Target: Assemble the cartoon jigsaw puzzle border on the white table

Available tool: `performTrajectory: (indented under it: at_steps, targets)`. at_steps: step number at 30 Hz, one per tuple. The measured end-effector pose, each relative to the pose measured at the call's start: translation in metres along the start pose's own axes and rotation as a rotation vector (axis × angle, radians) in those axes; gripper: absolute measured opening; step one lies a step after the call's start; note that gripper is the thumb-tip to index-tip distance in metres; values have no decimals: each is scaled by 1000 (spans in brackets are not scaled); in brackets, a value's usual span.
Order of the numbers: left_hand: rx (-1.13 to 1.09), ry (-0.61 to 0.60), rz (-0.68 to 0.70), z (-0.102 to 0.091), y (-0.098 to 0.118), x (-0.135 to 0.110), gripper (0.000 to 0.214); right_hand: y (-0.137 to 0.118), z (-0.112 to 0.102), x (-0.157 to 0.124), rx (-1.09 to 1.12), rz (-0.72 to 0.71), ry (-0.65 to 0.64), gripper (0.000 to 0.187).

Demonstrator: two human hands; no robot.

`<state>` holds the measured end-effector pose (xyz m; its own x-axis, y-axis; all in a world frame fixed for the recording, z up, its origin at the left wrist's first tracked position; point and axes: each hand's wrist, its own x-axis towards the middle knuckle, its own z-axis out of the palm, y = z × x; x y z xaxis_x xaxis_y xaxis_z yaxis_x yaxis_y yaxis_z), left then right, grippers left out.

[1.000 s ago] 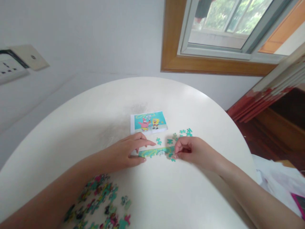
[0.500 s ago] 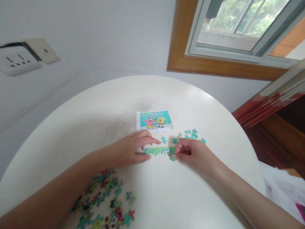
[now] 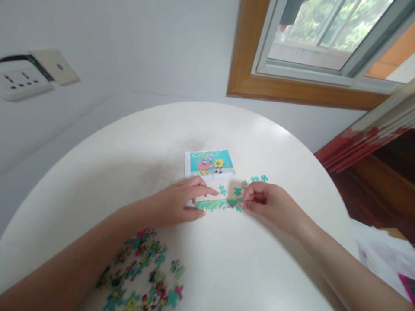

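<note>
A joined strip of jigsaw puzzle pieces [image 3: 214, 204], green with yellow along its upper edge, lies across the middle of the table. My left hand [image 3: 184, 199] rests at its left end, index finger stretched above the strip and thumb below it, apart from each other. At the right end, my right hand [image 3: 267, 203] pinches a teal puzzle piece [image 3: 239, 208] against the strip; the fingertips partly cover it. Just above lie a loose teal piece [image 3: 222, 189] and another loose piece [image 3: 237, 191].
Behind the strip lies a reference picture card [image 3: 212, 164] with cartoon figures. More green pieces [image 3: 259, 178] sit beyond my right hand, partly hidden by it. A pile of mixed puzzle pieces [image 3: 145, 268] spreads below my left forearm on the round white table [image 3: 227, 268].
My right hand has moved slightly right and up with the piece, which went from below the strip to its right end. The left hand stays put.
</note>
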<state>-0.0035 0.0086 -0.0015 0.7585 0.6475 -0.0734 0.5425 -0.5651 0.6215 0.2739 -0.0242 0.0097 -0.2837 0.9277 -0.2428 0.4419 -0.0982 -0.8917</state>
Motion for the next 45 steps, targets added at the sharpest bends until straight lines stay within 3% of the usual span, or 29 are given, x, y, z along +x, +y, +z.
performTrajectory:
  at_steps: [5,10,22,26,45]
  targets:
    - [2,-13,-11,0,-1,0,50,4,-59,1,7,-81,168,22]
    - [2,-24,8,-1,-3,0,48,23,-92,6,-113,-60,108,29]
    - [-12,-56,-43,-2,-3,-2,47,36,-117,-4,-333,23,10,16]
    - [-8,-60,-67,-2,-3,-2,46,41,-123,-7,-418,54,34,15]
    - [25,-78,-68,-4,-1,-1,46,40,-108,3,-550,-61,171,17]
